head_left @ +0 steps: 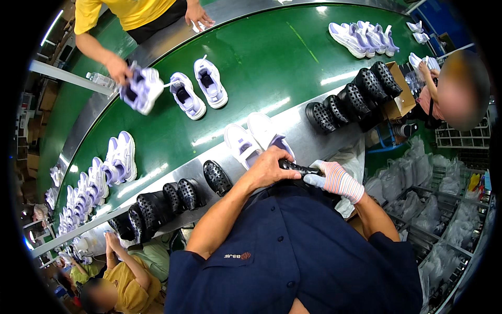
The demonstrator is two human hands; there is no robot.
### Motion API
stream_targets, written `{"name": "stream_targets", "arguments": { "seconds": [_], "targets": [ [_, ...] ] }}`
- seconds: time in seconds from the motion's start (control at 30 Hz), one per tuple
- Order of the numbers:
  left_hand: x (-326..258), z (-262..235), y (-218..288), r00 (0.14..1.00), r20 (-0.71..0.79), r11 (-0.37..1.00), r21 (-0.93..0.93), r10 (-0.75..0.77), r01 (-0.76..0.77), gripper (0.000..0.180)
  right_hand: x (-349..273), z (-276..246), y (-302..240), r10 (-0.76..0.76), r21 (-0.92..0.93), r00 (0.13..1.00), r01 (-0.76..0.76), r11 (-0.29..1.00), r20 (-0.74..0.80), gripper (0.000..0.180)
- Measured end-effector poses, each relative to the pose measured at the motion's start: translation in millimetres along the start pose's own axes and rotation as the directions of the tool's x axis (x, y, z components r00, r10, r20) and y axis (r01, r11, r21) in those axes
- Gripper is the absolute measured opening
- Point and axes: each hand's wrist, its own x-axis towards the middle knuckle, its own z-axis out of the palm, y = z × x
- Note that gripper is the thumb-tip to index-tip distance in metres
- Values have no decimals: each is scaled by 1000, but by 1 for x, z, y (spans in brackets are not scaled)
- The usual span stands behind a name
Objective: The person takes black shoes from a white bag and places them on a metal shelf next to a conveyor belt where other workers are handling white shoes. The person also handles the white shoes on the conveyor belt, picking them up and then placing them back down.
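Observation:
At my waist, I hold a black shoe-shaped form (298,168) between both hands. Bare, my left hand (271,167) is closed around its left end. My right hand (335,181), in a striped knit glove with pale fingertips, grips the other end. Just beyond my left hand, a white and lilac sneaker (241,142) rests on the metal ledge, with a second sneaker (261,128) close on its right. The nearer part of that second shoe is partly hidden by my left hand.
Black perforated shoe forms (215,177) line the metal ledge left and right. The green conveyor (251,57) carries several white and lilac sneakers. Across it, a person in yellow holds a sneaker (142,89). A cardboard box (400,99) and a rack of bagged items (418,199) stand right.

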Motion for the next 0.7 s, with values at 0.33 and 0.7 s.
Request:
{"name": "stream_targets", "arguments": {
  "seconds": [0.33,0.7],
  "targets": [
    [32,-6,6,889,-458,816,504,-26,283,34,34,12,-5,-22,-353,995,-14,935,-98,47],
    [71,21,-56,928,-363,909,410,81,81,52,95,63,-3,-59,-410,938,-91,908,-341,29]
  ]
}}
